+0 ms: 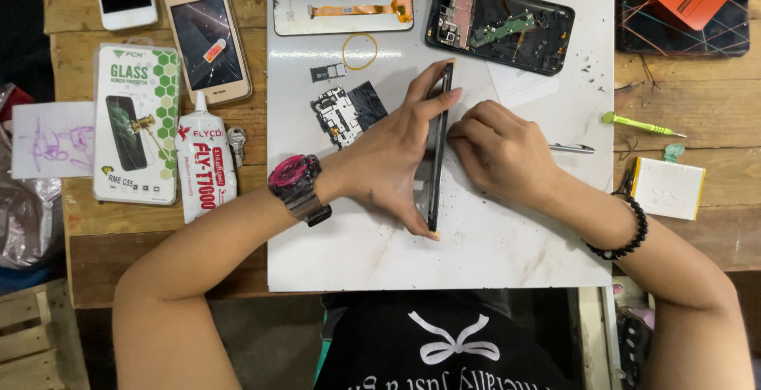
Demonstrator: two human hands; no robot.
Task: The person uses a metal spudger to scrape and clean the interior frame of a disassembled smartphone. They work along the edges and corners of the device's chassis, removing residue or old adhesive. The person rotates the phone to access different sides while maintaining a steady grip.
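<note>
My left hand [392, 156] grips a thin black phone frame [437, 148] that stands on its long edge on the white work mat [491, 255], with the thumb at its near end and the fingers along its far end. My right hand [499, 151] is curled against the right face of the frame, fingertips touching it. Whether that hand holds a small tool is hidden. A pink and black watch sits on my left wrist and a black bead bracelet on my right.
On the mat lie a display panel [341, 0], an opened phone body [499, 25], a circuit board [346, 112], a yellow ring [361, 51], and metal tweezers [572, 149]. On the wooden table: glue tube [204, 164], screen protector pack [136, 124], two phones, green screwdriver [638, 126], battery [667, 188].
</note>
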